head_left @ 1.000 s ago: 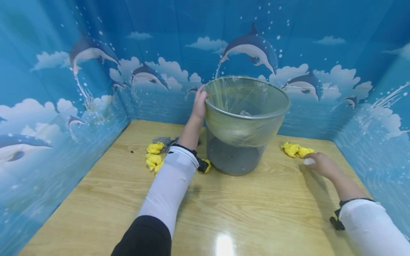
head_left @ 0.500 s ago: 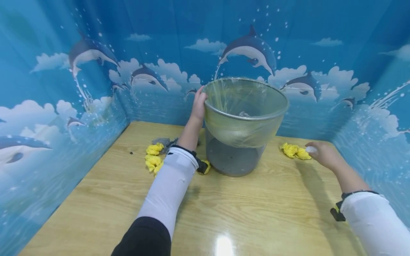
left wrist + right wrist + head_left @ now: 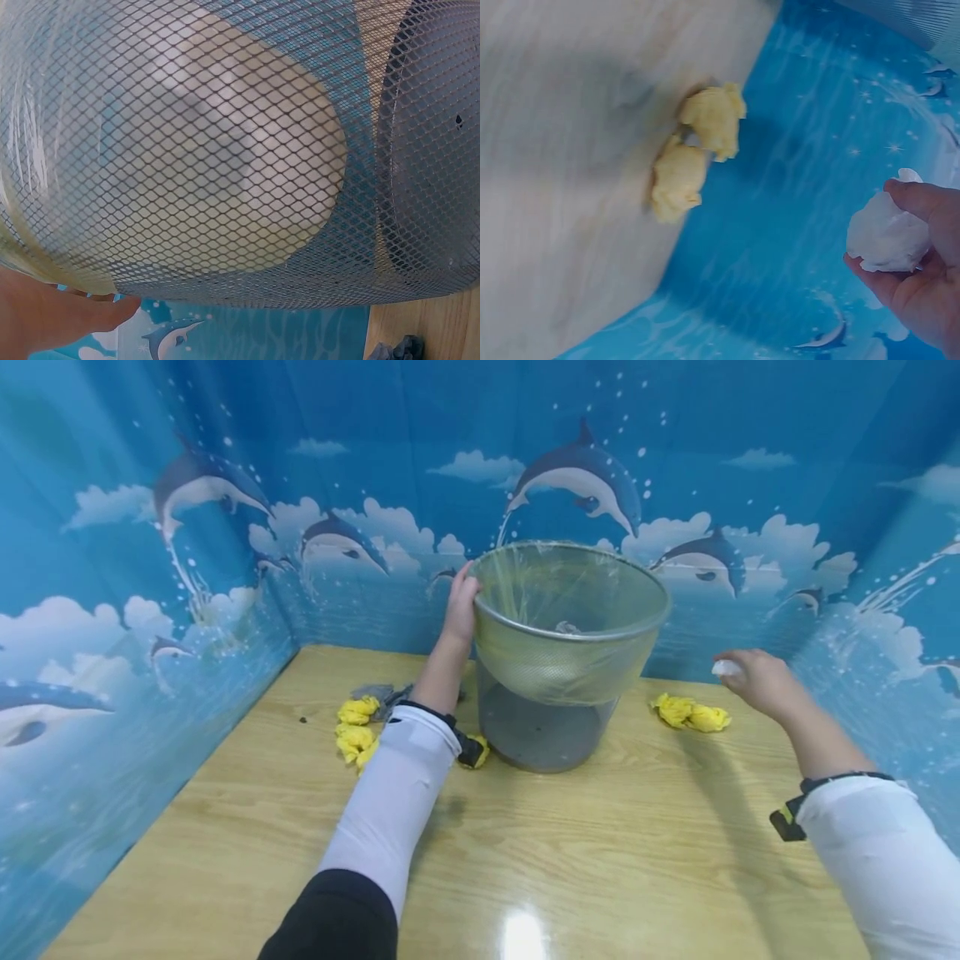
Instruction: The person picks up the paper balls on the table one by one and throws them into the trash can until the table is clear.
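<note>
A silver wire-mesh wastebasket (image 3: 543, 731) stands on the table with a clear yellowish plastic liner (image 3: 558, 668) hanging inside. Something pale and crumpled (image 3: 567, 627) shows within the liner. My left hand (image 3: 459, 610) grips the left side of the rim; in the left wrist view the thumb (image 3: 112, 313) lies against the mesh side. Off to the right, my right hand (image 3: 767, 687) is raised above the table and pinches a crumpled white paper ball (image 3: 885, 234) between thumb and fingers. Crumpled yellow paper balls (image 3: 688, 713) lie on the table below and left of that hand.
More yellow paper balls (image 3: 354, 739) and dark grey crumpled pieces (image 3: 378, 692) lie left of the wastebasket, partly behind my left forearm. A small dark speck (image 3: 303, 720) sits farther left. Blue dolphin-print curtains (image 3: 420, 460) enclose the wooden table (image 3: 570, 852) at the back and sides.
My right hand has lifted up off the area beside the yellow paper balls, carrying the white paper ball. My left hand keeps its hold on the rim.
</note>
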The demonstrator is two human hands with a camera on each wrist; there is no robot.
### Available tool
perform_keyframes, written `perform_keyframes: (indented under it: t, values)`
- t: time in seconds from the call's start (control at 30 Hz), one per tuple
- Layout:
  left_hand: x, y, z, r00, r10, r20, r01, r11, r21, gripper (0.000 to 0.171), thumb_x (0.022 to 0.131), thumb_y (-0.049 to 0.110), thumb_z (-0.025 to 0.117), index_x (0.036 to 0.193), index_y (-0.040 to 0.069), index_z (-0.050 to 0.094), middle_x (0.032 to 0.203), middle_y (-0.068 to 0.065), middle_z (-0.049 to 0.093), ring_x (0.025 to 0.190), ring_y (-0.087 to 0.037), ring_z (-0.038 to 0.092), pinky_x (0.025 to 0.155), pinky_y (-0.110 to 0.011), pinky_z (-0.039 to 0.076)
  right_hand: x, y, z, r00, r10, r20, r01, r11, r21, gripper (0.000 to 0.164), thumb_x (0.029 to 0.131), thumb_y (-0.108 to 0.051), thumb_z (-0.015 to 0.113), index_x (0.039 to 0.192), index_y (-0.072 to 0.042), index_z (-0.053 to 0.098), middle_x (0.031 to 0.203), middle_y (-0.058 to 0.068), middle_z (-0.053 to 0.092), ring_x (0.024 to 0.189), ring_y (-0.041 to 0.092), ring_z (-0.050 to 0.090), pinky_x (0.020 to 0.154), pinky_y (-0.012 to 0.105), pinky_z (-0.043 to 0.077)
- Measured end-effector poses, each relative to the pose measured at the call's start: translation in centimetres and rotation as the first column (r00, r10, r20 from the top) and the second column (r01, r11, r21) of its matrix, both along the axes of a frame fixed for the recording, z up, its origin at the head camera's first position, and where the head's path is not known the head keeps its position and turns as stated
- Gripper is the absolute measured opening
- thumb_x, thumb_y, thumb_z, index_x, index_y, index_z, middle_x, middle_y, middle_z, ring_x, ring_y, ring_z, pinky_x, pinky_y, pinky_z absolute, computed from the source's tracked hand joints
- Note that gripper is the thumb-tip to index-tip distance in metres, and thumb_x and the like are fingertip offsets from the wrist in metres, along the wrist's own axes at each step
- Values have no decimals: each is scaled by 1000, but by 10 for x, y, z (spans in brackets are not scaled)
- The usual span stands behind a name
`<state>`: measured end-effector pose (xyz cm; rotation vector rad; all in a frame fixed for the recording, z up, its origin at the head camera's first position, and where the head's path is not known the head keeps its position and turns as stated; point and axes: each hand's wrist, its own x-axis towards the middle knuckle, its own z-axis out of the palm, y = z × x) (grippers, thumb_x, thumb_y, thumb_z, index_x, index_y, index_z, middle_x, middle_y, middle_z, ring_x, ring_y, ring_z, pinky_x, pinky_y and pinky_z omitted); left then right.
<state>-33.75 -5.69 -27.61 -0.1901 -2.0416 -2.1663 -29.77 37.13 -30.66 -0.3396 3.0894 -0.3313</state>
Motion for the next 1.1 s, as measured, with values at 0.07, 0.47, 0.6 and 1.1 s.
perform_keyframes:
  t: [0.07, 0.47, 0.6, 1.1]
  values:
    - [0, 0, 0, 1000, -1, 5, 1, 1000, 3, 69, 88, 26, 34, 155, 17, 21, 162, -6, 15, 145, -27, 23, 113, -47, 26, -2, -3, 7, 1000, 3, -18, -3, 1000, -2, 43, 98, -13, 49, 135, 7, 45, 130, 40, 42, 116, 58, 39, 92, 69, 35]
    - [1, -1, -2, 1000, -1, 3, 1, 1000, 8, 69, 88, 25, 34, 155, 15, 22, 161, -8, 15, 145, -29, 23, 113, -49, 25, -2, -36, 52, 986, -8, -169, -1, 999, -51, 43, 102, -18, 45, 139, 4, 43, 133, 37, 41, 120, 56, 38, 95, 68, 33]
    - [1, -1, -2, 1000, 2, -6, -2, 1000, 8, 69, 88, 25, 34, 155, 15, 22, 162, -8, 15, 145, -30, 23, 113, -49, 26, -2, -48, 63, 978, -20, -206, 2, 996, -88, 45, 103, -21, 43, 143, 0, 40, 137, 36, 41, 120, 56, 39, 95, 68, 34]
    - [0, -1, 0, 1000, -2, 3, 2, 1000, 6, 69, 89, 25, 35, 155, 17, 21, 162, -6, 13, 145, -28, 23, 109, -46, 28, -1, -100, 94, 901, -25, -433, -93, 964, -250, 45, 99, -13, 50, 142, -3, 44, 143, 27, 42, 135, 45, 34, 110, 61, 26]
